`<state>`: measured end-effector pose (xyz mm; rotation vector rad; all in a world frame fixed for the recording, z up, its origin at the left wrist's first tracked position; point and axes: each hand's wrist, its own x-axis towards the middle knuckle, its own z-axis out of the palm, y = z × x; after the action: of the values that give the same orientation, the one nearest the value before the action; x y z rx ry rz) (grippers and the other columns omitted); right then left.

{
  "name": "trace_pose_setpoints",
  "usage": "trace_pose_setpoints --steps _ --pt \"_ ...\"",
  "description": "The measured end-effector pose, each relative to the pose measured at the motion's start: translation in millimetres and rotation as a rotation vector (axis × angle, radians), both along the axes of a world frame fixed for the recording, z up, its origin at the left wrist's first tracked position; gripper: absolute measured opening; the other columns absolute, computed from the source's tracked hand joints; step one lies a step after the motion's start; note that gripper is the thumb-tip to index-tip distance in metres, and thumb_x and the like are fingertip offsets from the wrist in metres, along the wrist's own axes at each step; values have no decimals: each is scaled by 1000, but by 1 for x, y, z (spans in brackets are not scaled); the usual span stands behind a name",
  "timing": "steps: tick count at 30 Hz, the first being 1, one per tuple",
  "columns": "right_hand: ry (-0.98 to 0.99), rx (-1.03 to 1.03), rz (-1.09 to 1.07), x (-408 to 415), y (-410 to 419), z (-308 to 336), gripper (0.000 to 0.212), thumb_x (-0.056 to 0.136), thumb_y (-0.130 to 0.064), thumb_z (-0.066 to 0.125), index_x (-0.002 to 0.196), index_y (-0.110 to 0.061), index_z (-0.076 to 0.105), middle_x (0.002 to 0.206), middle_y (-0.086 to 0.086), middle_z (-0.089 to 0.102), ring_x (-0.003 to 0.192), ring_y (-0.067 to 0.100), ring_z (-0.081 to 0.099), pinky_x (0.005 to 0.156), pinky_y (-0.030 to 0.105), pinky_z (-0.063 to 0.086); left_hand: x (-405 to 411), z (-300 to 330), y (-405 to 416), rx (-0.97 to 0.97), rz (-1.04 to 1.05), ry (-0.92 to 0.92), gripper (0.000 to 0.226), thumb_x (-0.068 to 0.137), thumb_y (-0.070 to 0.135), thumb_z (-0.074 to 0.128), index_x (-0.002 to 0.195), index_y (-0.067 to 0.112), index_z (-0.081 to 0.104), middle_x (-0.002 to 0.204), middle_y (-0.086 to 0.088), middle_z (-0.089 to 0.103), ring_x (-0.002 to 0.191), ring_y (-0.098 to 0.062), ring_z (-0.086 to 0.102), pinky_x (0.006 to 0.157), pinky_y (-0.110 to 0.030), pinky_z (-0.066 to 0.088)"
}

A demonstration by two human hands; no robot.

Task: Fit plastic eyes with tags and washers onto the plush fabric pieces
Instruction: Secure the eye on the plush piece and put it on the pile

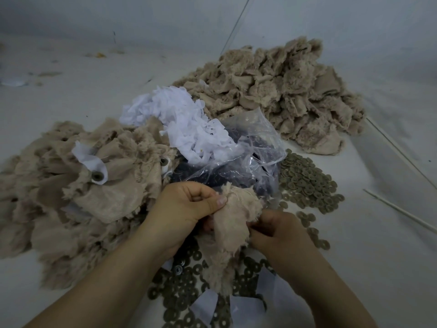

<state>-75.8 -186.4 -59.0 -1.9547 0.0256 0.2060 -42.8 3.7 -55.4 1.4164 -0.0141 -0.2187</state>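
- Head view: no brand, label text or writing is legible on any item; the white tags (pixel 186 129) appear blank.
- Left hand (pixel 186 209), lower centre of frame, pinches the upper edge of a beige plush piece (pixel 233 223) between thumb and curled fingers.
- Right hand (pixel 281 235), just right of it, has fingers curled onto the same piece's right edge; the piece hangs between both hands, fur end pointing down.
- Washers (pixel 307 183) lie scattered right of the hands and beneath the forearms at the bottom of frame.
- Clear plastic bag (pixel 255 150) with dark contents sits just above the hands, tags heaped at its upper left.
- Left-side plush pile (pixel 71 197) shows pieces already carrying a tag and washer; a second plush pile (pixel 283 95) sits at upper right.
- Work surface (pixel 71 91) is pale grey-white, with thin white sticks (pixel 399 209) at right; a pale wall meets it at the top.
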Motion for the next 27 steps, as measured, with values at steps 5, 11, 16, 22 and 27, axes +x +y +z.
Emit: trace_pose_setpoints --steps 5,11,16,22,27 --pt "-120 311 -57 4 17 -5 22 83 0 75 98 -17 78 93 3 78 92 28 74 83 47 61 -2 1 -1 39 -7 7 35 54 38 84 70 8 75 69 -22 69 60 -28 58 56 -31 53" --pt "-165 381 -142 2 21 -18 20 83 2 73 93 -15 79 87 4 78 82 23 75 73 37 62 -4 0 -5 90 -5 -26 36 50 39 85 67 9 74 70 -23 69 58 -25 61 54 -29 54" --pt "-195 403 -145 2 21 -20 19 85 7 69 96 -7 77 86 6 78 80 22 75 67 31 61 -3 -3 -7 224 18 -123 21 65 29 83 69 11 73 67 -16 70 56 -18 63 56 -30 54" --pt "-224 388 -100 0 19 -22 20 87 6 68 94 -10 77 84 3 78 78 16 74 66 23 57 -3 -6 -9 336 45 -208 13 77 16 82 69 15 72 63 -12 68 53 -15 57 53 -32 51" --pt "-303 436 -162 -2 18 -21 30 84 0 74 96 -26 80 93 -2 78 88 17 75 72 24 59 -1 -4 -5 354 55 -228 15 77 14 82 67 19 72 59 -4 67 53 -11 55 52 -28 48"
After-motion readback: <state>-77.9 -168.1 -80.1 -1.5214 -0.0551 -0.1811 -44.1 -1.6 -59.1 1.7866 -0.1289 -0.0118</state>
